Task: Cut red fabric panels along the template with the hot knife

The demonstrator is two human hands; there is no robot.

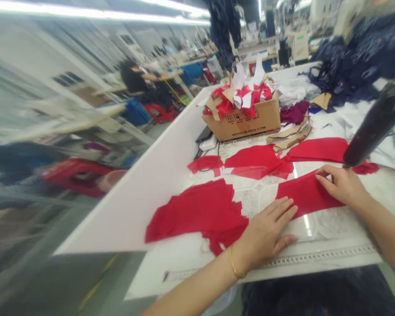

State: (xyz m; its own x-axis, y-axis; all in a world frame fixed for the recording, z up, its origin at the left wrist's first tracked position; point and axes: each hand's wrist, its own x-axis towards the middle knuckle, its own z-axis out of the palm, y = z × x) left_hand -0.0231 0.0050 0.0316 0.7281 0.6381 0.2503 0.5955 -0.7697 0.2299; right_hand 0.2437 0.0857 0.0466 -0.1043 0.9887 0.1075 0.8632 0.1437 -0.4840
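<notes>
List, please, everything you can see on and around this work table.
red fabric pieces: several, red, lying on the lace
lace panel: one, white, on the table under the red pieces
cardboard box: one, brown, far end of the table, filled with red and white scraps
cardboard strips: several, tan, beside the box
fabric bundle: one, purple, right of the box
patterned fabric heap: one, dark navy, far right
cylindrical tool: one, black, above the right hand
co-worker: one, dark top, seated in the left background
plastic stool: one, red, near the co-worker
gold bangle: one, gold, on the left wrist
left hand: one, flat against the red fabric's edge
right hand: one, fingers on the red fabric
</notes>
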